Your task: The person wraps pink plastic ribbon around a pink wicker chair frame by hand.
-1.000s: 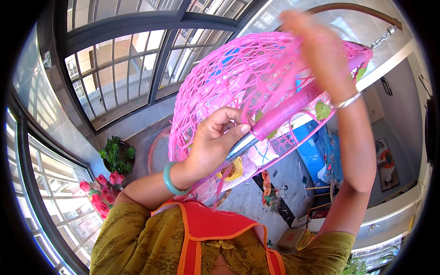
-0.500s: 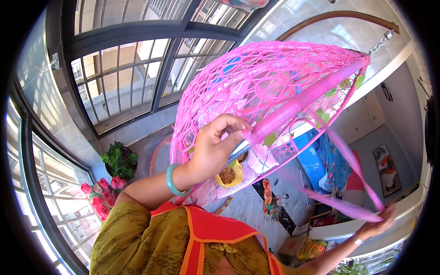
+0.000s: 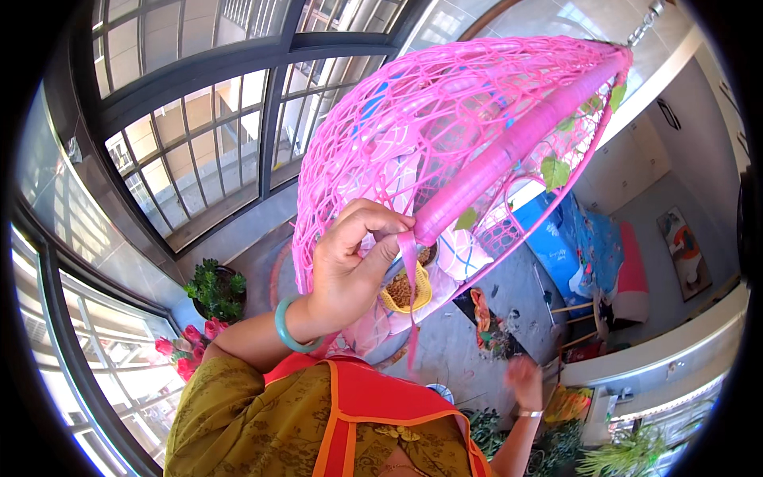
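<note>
In the head view, a pink woven hanging chair (image 3: 445, 135) fills the upper middle of the picture, its egg-shaped lattice spreading from about 10 o'clock to 2 o'clock. A thick rim bar wrapped in pink tape (image 3: 517, 147) runs from the top right, near the hanging chain at 1 o'clock, down to the centre.

The left hand (image 3: 350, 266) is raised at the centre, and its grip is closed on the lower end of the wrapped bar — thumb and fingers are pinched around the tape where it stops. From that pinch a loose pink tape tail (image 3: 412, 310) hangs straight down toward 6 o'clock. A green bangle (image 3: 288, 326) is worn on the left wrist.

The right hand (image 3: 524, 374) is seen low at about 5 o'clock, well apart from the chair and blurred; whether its grip is wide or narrow cannot be told, and nothing is seen in it. A thin bracelet is worn on that wrist.

Just beside the left hand, behind the tape tail, a small yellow basket (image 3: 407, 292) is seen. Green leaves (image 3: 556, 171) are fastened on the chair's rim at 2 o'clock. At 8 o'clock a potted green plant (image 3: 214, 288) and red flowers (image 3: 184, 350) stand on the floor — beside tall barred windows (image 3: 191, 151).
</note>
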{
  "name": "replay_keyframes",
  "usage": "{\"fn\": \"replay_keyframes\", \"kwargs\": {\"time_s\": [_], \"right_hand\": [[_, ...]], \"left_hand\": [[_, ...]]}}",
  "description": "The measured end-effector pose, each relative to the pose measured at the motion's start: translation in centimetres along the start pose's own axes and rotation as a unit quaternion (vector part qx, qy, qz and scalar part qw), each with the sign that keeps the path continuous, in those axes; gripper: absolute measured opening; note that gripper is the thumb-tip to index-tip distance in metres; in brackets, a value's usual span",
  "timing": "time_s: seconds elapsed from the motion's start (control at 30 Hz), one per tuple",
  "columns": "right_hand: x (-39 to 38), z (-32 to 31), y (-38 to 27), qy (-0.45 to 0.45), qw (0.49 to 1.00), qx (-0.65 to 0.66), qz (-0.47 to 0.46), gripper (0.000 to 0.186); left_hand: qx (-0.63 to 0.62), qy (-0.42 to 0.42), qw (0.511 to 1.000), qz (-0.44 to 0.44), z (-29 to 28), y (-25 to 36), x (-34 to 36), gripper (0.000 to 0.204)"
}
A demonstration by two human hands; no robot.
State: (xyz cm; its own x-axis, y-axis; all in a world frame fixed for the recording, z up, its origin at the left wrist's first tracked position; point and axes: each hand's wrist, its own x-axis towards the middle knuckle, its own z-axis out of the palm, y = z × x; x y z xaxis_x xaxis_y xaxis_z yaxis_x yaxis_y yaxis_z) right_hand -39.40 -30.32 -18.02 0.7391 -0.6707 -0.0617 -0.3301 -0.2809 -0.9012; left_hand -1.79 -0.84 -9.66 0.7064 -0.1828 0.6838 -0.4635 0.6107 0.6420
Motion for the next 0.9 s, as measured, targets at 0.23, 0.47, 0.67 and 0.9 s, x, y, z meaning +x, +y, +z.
{"fn": "replay_keyframes", "kwargs": {"time_s": [0.23,0.47,0.67,0.9], "right_hand": [[6.8,20.9,-27.7,-0.142,0.903,-0.076,-0.398,0.017],[6.7,23.0,-29.5,-0.202,0.904,-0.129,-0.355,0.016],[7.4,22.8,-30.0,-0.27,0.927,-0.013,-0.26,0.013],[6.0,21.6,-30.9,-0.375,0.898,0.207,0.098,0.018]], "left_hand": [[0.076,0.012,0.997,0.029,0.1,0.8,0.1,0.011],[0.162,0.025,0.981,0.102,0.0,1.1,0.2,0.01],[0.195,0.004,0.973,0.124,-0.2,1.2,0.2,0.012],[0.201,0.007,0.97,0.134,0.1,1.1,0.0,0.02]]}}
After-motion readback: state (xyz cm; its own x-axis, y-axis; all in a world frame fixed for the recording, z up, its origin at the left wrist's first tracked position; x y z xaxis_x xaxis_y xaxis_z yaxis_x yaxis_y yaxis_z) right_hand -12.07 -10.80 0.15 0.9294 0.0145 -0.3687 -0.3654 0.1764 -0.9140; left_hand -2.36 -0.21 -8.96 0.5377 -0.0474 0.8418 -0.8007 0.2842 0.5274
